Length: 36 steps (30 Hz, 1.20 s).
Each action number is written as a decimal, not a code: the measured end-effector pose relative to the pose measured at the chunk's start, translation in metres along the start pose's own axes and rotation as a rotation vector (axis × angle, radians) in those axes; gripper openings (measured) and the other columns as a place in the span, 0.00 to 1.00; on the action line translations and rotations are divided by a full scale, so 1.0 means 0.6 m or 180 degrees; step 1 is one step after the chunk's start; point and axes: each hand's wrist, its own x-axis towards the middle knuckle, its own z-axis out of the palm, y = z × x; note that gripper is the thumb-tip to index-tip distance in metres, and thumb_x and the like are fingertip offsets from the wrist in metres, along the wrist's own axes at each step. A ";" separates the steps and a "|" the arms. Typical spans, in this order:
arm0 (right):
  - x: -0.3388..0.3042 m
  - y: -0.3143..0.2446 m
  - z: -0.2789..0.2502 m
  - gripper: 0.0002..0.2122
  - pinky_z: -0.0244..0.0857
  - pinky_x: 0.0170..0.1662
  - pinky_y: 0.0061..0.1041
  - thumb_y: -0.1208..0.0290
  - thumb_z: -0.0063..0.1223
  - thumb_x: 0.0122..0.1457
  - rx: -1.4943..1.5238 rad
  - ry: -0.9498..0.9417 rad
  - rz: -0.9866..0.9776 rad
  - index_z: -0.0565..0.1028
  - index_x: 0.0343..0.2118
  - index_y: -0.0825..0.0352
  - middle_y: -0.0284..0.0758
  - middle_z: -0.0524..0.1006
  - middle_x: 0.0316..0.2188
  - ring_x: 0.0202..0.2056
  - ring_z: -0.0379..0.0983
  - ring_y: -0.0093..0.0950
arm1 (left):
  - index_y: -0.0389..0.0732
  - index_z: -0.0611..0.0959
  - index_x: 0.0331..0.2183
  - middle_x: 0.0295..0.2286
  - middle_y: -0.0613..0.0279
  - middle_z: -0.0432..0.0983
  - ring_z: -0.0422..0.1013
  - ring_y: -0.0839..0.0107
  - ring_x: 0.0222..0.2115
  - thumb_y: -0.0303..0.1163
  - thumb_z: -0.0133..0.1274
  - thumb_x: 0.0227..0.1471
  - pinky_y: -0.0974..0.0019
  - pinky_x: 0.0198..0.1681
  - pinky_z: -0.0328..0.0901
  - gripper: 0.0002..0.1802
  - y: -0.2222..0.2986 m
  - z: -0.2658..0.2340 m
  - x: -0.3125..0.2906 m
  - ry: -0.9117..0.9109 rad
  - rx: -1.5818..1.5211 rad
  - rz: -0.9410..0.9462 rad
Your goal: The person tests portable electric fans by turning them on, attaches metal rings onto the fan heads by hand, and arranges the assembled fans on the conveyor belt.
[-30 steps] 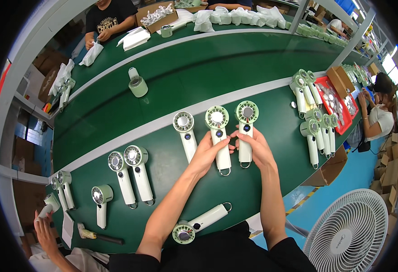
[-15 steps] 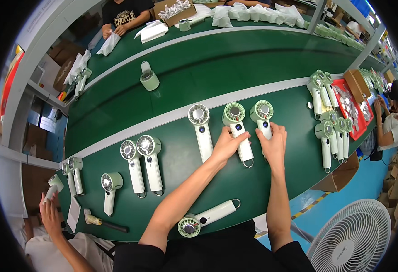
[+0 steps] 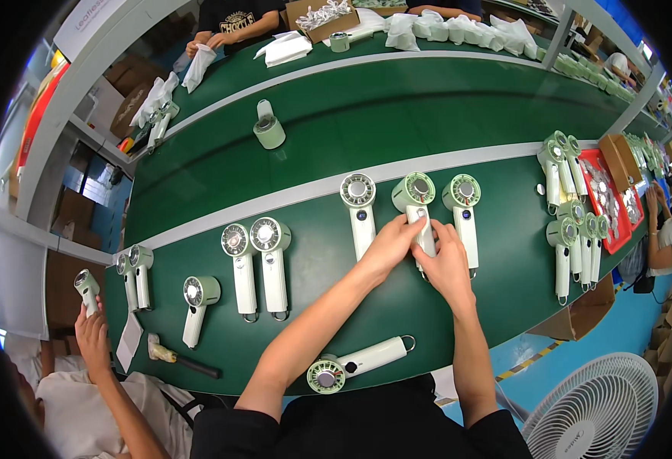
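Note:
Both my hands are on the handle of a pale green and white handheld fan (image 3: 415, 191) lying on the green table. My left hand (image 3: 389, 243) closes on the handle from the left, its thumb near the top. From the right, my right hand (image 3: 446, 264) grips the lower handle. To the right of it lies a second handheld fan (image 3: 462, 191) with a small lit display. On the left is another handheld fan (image 3: 357, 191) with a silver front. Near my body a handheld fan (image 3: 359, 363) lies sideways, its wire loop pointing right.
Two fans (image 3: 253, 264) lie left of centre, and a hammer-like tool (image 3: 183, 358) is near the front edge. At right are several fans (image 3: 565, 229) and a red tray (image 3: 604, 199). A co-worker's hand (image 3: 91, 333) holds a fan at far left.
My right hand has left the right-hand fan and joined my left hand on the middle fan's handle. The co-worker at left has raised a fan. The whole view has shifted slightly.

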 end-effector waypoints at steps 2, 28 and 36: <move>0.000 0.002 0.010 0.25 0.68 0.35 0.34 0.69 0.65 0.51 -0.0072 0.0151 -0.0050 0.72 0.51 0.74 0.43 0.72 0.37 0.33 0.73 0.37 | 0.31 0.74 0.52 0.41 0.56 0.78 0.72 0.69 0.45 0.40 0.49 0.64 0.66 0.53 0.64 0.23 0.007 -0.006 -0.034 0.0104 0.0304 0.0206; 0.010 -0.101 0.062 0.19 0.70 0.44 0.28 0.81 0.66 0.50 0.0591 -0.0201 -0.0926 0.77 0.46 0.69 0.40 0.71 0.44 0.40 0.73 0.33 | 0.38 0.69 0.56 0.50 0.49 0.71 0.68 0.49 0.51 0.25 0.69 0.37 0.54 0.54 0.64 0.43 -0.052 -0.127 -0.101 0.1707 0.2283 0.1929; 0.035 -0.111 0.074 0.19 0.70 0.41 0.27 0.80 0.70 0.45 0.0200 -0.0367 -0.1160 0.79 0.43 0.68 0.38 0.71 0.44 0.38 0.73 0.30 | 0.37 0.69 0.56 0.53 0.49 0.70 0.67 0.48 0.53 0.23 0.69 0.35 0.53 0.55 0.66 0.44 -0.060 -0.131 -0.098 0.1620 0.2081 0.2129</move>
